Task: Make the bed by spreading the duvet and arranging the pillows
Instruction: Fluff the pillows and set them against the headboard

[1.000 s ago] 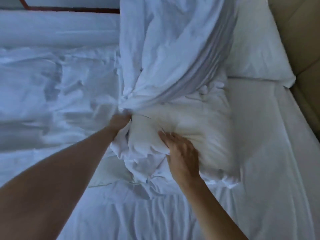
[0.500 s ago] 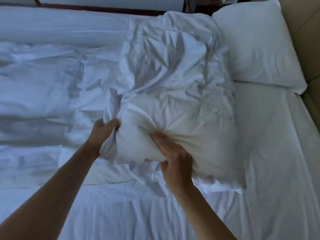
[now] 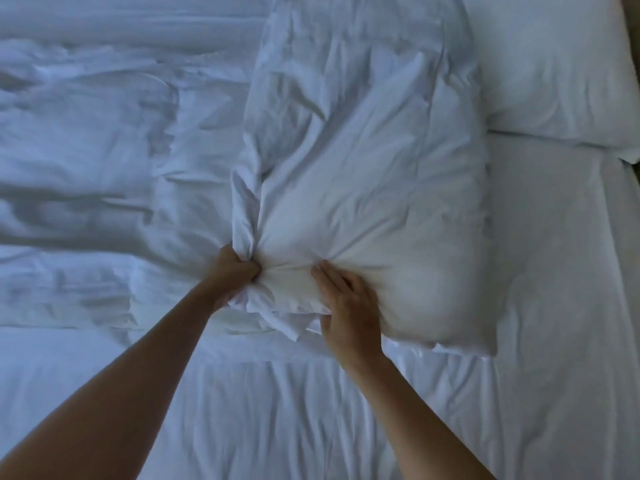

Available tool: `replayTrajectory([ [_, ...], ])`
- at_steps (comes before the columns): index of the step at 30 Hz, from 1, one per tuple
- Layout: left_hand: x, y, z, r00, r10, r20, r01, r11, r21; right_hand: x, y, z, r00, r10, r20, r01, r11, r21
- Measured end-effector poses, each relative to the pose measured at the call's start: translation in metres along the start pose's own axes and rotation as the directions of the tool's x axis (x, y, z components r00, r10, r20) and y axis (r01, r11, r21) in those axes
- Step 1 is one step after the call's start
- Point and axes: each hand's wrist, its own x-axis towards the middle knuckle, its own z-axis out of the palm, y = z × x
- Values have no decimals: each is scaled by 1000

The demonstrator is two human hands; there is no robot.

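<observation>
My left hand [image 3: 239, 271] grips the pillowcase [image 3: 244, 216]; my flat right hand [image 3: 346, 303] presses the pillow [image 3: 363, 188], now lowered onto the bed, ready for arranging.

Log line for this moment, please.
left hand grips pillowcase opening | right hand presses pillow | second pillow at headboard end
</observation>
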Motion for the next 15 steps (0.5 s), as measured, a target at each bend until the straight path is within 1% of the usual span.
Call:
replayTrajectory([
  [1,1,-3,5,1000,-12,-21,13,999,40,1,3,3,994,-36,99,41,998,-47],
  [2,2,-4,9,999,3,-40,1,996,88,3,6,3,983,-83,162,99,991,-92],
  [3,5,-5,11,998,15,-64,-7,993,121,8,9,-1,972,-138,192,165,977,-135],
  [4,8,-5,10,995,14,-101,1,989,151,12,14,-10,965,-183,186,219,955,-198],
  [5,7,-4,10,988,12,-151,14,986,167,13,21,-20,968,-188,164,229,932,-280],
  [6,5,-5,11,979,6,-203,32,983,183,13,30,-31,983,-128,134,170,911,-376],
  [7,2,-5,13,973,8,-232,41,978,204,12,41,-40,994,-31,102,75,885,-459],
  [8,1,-8,16,972,13,-234,39,975,217,9,51,-47,995,60,79,-12,862,-507],
  [9,1,-10,19,976,13,-219,35,977,211,4,61,-51,989,128,78,-69,850,-522],
  [11,2,-12,22,985,10,-170,22,983,182,-4,74,-52,972,192,138,-111,885,-452],
  [12,5,-11,22,988,18,-155,11,983,186,-7,78,-50,967,200,161,-130,922,-364],
  [13,-2,-2,21,988,29,-153,3,979,202,-10,81,-49,971,174,162,-130,959,-251],
  [14,-8,5,18,984,51,-169,-14,977,212,-12,80,-51,987,93,132,-75,988,-132],
  [15,-16,10,14,976,87,-197,-41,972,230,-14,76,-56,998,-18,56,20,999,-37],
])
